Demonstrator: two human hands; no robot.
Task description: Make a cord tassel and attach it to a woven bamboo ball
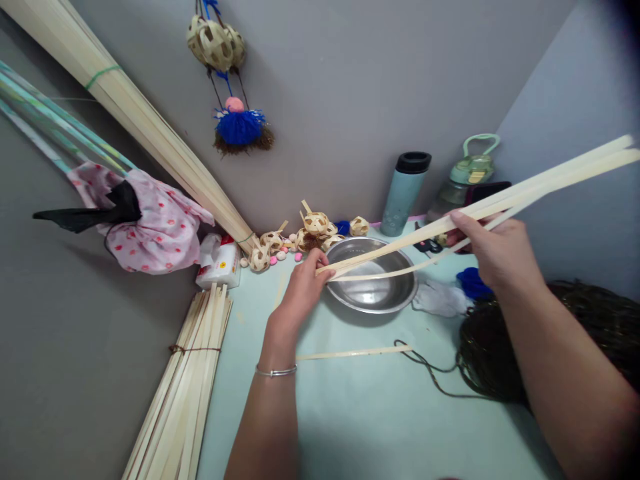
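Several long pale strips (400, 247) stretch between my two hands, over a round metal bowl (373, 293). My left hand (306, 283), with a silver bangle on its wrist, pinches their left ends beside the bowl's left rim. Farther along, my right hand (493, 247) is closed around the strips, which run on past it to the upper right. One strip sags below the others between the hands. On the pale green table (350, 413) lies a single short strip (355, 353), its right end touching a dark cord (430, 367).
A dark cord bundle (493, 347) lies at the right, near a white cloth (440, 298). Behind stand a blue tumbler (405, 193), a bottle (463, 177) and small woven balls (316, 222). Strip bundles (187, 387) and a tissue pack (220, 263) are at the left.
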